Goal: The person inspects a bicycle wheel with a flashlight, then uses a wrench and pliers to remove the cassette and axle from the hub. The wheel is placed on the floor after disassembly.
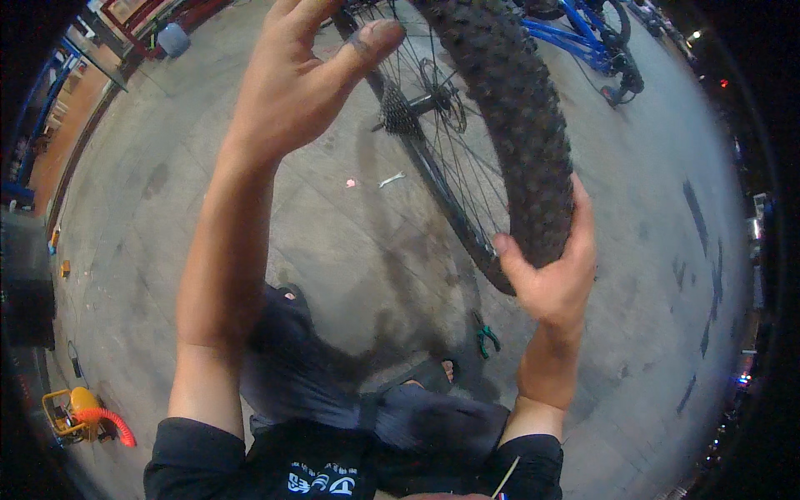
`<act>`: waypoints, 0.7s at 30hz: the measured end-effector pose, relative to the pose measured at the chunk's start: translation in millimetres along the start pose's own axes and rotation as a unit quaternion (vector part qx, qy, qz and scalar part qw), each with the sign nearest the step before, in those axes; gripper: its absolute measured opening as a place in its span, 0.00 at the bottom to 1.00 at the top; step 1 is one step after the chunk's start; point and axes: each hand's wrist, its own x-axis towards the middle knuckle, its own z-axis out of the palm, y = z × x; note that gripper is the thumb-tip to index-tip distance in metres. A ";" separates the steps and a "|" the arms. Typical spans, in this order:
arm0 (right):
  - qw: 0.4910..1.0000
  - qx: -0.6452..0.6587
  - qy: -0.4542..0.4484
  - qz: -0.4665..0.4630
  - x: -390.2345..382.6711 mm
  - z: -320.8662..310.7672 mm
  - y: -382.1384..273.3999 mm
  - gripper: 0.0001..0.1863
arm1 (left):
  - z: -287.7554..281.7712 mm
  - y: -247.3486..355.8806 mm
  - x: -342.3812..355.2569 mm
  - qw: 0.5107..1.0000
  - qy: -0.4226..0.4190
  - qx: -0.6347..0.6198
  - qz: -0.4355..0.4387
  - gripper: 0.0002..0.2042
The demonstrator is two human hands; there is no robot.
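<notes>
A bicycle wheel (pixel 540 158) with a black, knobbly wide tyre stands tilted in front of me, its spokes, brake disc and rear sprocket cassette (pixel 401 112) in view. My right hand (pixel 554 275) wraps round the lower part of the tyre, thumb on the spoke side and fingers on the outer side. At the upper left, my left hand (pixel 304 87) grips the wheel's edge. Its thumb lies across the dark rim toward the spokes; its other fingers are partly cut off by the picture's top.
On the concrete floor lie a small wrench (pixel 392 179), a pink scrap (pixel 350 183) and green-handled pliers (pixel 487 337) near my foot. A yellow machine with an orange coiled hose (pixel 112 423) is at lower left. A blue bicycle (pixel 575 42) rests at the upper right.
</notes>
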 end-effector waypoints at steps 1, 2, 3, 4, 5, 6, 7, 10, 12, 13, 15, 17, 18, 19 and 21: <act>0.999 0.033 0.008 0.012 -1.9 7.7 11.6 0.44 | -3.4 -6.1 -8.3 0.997 -0.013 -0.044 -0.058 0.36; 0.999 0.041 0.017 0.018 -0.4 4.8 14.5 0.43 | 0.1 -11.8 -12.6 0.988 -0.014 -0.109 -0.112 0.36; 0.998 0.058 0.024 0.000 3.0 4.6 18.6 0.42 | 7.8 -24.3 -13.8 0.998 0.040 -0.028 0.030 0.26; 0.995 0.088 0.032 -0.018 7.6 8.0 21.6 0.42 | 5.9 -30.7 -18.6 0.998 0.039 -0.044 -0.029 0.26; 0.994 0.089 0.043 -0.037 13.1 7.0 18.7 0.40 | 3.0 -38.7 -26.9 0.993 0.041 -0.068 -0.091 0.26; 0.996 0.024 0.049 -0.069 22.8 0.3 20.8 0.38 | 0.9 -47.1 -34.9 0.983 0.043 -0.093 -0.153 0.26; 0.995 0.073 0.042 -0.044 28.9 6.1 19.6 0.37 | -5.5 -59.3 -46.1 0.981 0.035 -0.066 -0.181 0.26; 0.985 0.164 0.045 -0.024 58.7 2.4 -4.1 0.33 | -14.1 -66.5 -65.0 0.963 -0.019 -0.047 -0.265 0.27; 0.977 0.209 0.029 -0.038 74.5 -0.3 -12.5 0.28 | -30.4 -93.7 -75.2 0.953 -0.038 -0.047 -0.298 0.28; 0.972 0.231 0.021 -0.019 75.1 -1.1 -12.4 0.26 | -34.9 -104.4 -81.4 0.945 -0.035 -0.040 -0.322 0.29; 0.959 0.283 0.022 0.005 74.0 -3.1 -7.1 0.23 | -52.1 -136.4 -85.3 0.933 -0.046 -0.016 -0.356 0.27; 0.948 0.316 0.031 0.031 67.2 -1.0 6.7 0.19 | -63.1 -161.2 -94.1 0.876 -0.006 -0.072 -0.477 0.25; 0.940 0.336 0.029 0.045 65.7 2.8 11.4 0.18 | -67.9 -172.4 -97.7 0.840 0.012 -0.096 -0.534 0.24; 0.930 0.361 0.028 0.061 65.5 11.3 18.4 0.17 | -74.3 -183.0 -100.7 0.835 0.020 -0.081 -0.544 0.23; 0.920 0.380 0.039 0.087 61.7 22.7 31.8 0.17 | -74.4 -201.2 -113.6 0.822 0.034 -0.060 -0.566 0.22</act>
